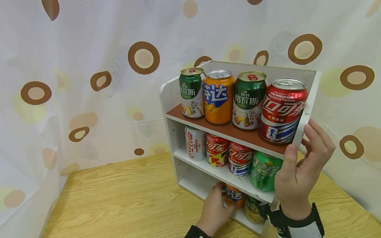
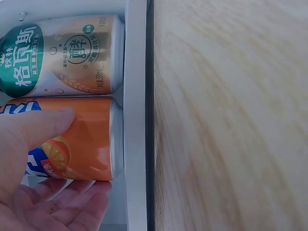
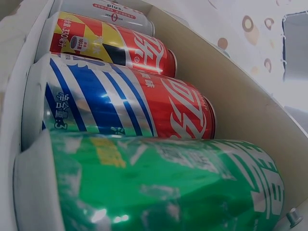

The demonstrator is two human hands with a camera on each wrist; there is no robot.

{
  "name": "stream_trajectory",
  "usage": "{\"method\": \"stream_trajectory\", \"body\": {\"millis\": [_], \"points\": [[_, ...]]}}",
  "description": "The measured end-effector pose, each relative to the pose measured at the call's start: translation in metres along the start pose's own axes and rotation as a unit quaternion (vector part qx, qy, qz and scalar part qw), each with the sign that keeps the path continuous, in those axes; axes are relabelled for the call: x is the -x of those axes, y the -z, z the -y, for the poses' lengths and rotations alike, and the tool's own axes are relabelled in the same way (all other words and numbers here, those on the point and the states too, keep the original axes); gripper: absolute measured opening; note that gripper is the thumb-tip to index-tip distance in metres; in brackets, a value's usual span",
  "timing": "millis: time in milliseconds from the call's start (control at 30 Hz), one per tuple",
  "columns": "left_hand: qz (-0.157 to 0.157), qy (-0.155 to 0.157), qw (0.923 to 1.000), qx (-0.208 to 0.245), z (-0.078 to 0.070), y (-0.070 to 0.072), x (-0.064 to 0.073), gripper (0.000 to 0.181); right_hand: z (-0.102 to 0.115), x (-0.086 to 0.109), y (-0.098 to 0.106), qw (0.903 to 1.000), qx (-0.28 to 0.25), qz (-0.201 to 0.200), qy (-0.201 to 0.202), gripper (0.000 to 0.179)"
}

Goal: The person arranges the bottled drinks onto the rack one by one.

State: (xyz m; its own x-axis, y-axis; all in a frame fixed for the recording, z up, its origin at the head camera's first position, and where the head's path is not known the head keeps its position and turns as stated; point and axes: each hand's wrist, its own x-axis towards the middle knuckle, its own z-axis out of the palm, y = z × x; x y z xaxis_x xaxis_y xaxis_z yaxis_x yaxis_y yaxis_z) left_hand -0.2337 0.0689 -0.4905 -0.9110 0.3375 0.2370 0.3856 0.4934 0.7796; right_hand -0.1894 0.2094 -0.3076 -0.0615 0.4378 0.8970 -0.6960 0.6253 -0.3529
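Note:
A white three-tier shelf (image 1: 201,185) stands tilted to my view, with soda cans on each tier. My left hand (image 1: 215,209) reaches into the bottom tier and holds an orange Fanta can (image 2: 91,139), thumb across its front and fingers along its side. Right beside that can stands a green-and-gold kvass can (image 2: 77,57). My right hand (image 1: 305,165) rests against the shelf's right side panel, with thumb and fingers near its front edge. Closest to the right wrist camera is a green Sprite can (image 3: 159,183) on the middle tier.
The top tier carries a kvass can (image 1: 192,96), an orange can (image 1: 219,101), another kvass can (image 1: 248,102) and a red Coca-Cola can (image 1: 283,112). White and red cola cans share the middle tier. Wood-grain table (image 1: 117,212) extends left; a patterned curtain (image 1: 95,40) hangs behind.

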Motion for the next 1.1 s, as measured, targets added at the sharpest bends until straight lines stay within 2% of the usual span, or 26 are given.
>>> {"method": "stream_trajectory", "body": {"millis": [400,667,767,867,1100], "points": [[0.004,-0.001,1.0000,0.000,0.001,0.000,0.001,0.063,0.001,0.000,0.000,1.0000,-0.004,0.000,-0.003,0.030],[0.046,0.006,0.9981,0.040,0.000,0.009,0.002,0.067,0.001,-0.001,0.000,1.0000,-0.004,0.000,-0.002,0.030],[0.060,0.008,0.9967,0.053,0.001,0.018,0.002,0.072,0.001,-0.001,0.000,1.0000,-0.003,-0.001,-0.001,0.030],[0.064,0.008,0.9965,0.054,0.002,0.030,0.002,0.069,0.001,-0.001,0.001,1.0000,-0.001,-0.001,-0.001,0.030],[0.047,0.016,0.9984,0.026,-0.002,0.067,0.010,0.056,0.001,-0.001,0.002,1.0000,-0.001,0.002,0.001,0.030]]}}
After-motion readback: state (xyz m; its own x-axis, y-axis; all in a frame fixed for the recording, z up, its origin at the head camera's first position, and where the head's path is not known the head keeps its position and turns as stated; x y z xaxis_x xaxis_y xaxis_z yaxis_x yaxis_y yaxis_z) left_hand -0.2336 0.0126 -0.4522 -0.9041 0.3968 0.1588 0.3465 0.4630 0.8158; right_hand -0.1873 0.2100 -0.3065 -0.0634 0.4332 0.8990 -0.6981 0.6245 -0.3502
